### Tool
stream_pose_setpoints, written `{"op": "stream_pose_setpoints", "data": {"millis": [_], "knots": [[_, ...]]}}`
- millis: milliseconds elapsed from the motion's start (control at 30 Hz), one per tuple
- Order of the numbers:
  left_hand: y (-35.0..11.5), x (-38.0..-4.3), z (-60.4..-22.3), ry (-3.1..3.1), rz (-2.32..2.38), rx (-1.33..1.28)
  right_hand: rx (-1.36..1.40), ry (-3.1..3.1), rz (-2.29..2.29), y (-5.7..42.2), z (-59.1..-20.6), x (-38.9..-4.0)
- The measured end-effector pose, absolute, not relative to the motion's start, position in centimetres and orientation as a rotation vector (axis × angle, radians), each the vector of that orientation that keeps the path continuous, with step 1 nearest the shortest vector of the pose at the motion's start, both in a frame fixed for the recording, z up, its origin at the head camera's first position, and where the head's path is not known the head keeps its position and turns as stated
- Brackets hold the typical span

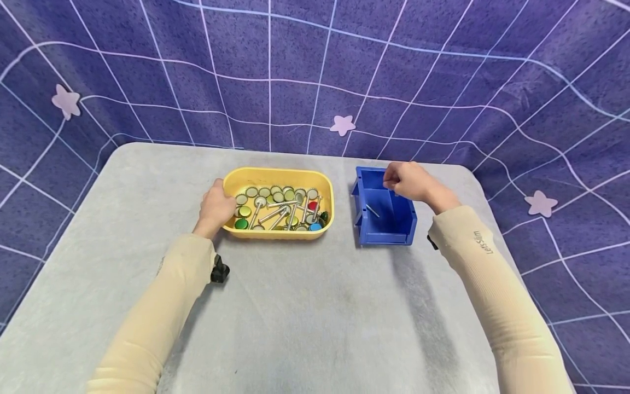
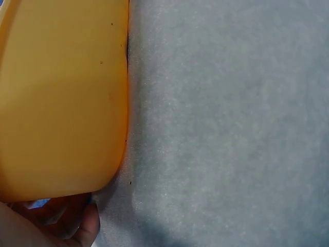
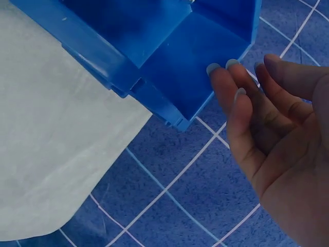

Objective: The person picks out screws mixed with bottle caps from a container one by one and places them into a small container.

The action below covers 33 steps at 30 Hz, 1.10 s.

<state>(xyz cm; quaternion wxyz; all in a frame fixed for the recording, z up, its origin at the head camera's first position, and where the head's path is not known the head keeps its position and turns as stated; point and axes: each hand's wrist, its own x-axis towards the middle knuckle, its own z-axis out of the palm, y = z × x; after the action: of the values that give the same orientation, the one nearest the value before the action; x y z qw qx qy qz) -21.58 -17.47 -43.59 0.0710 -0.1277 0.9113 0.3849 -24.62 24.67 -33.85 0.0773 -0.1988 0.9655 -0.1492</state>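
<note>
My left hand (image 1: 216, 207) holds the left end of a yellow plastic tub (image 1: 275, 234); in the left wrist view its fingers (image 2: 88, 226) curl beside the end wall. Inside the tub lie several bottle caps (image 1: 241, 224), silver, yellow, green, red and blue, and several long metal nails or bolts (image 1: 269, 214). To the right stands a blue open-fronted bin (image 1: 386, 239) with one thin metal piece (image 1: 372, 210) on its floor. Over the bin's back right side is my right hand (image 1: 410, 179). Its fingers (image 3: 240, 110) are loosely bent and spread, with nothing visible between them.
Both containers stand on a pale grey table (image 1: 305, 306), near its back edge. Behind it hangs a purple curtain (image 1: 295, 65) with a line grid and stars. The tub and the bin stand apart, with a narrow strip of table between them.
</note>
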Motion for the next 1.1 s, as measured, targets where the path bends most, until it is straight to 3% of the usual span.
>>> {"op": "stream_pose_setpoints", "data": {"millis": [733, 1100], "knots": [[-17.5, -21.5, -43.3, 2.752, 1.166, -0.365, -0.676, 2.860, -0.445, 19.8, -33.0, -25.1], [-17.4, -21.5, -43.3, 2.756, 1.158, -0.401, -0.941, 2.823, -0.410, 15.2, -33.9, -25.1]]}}
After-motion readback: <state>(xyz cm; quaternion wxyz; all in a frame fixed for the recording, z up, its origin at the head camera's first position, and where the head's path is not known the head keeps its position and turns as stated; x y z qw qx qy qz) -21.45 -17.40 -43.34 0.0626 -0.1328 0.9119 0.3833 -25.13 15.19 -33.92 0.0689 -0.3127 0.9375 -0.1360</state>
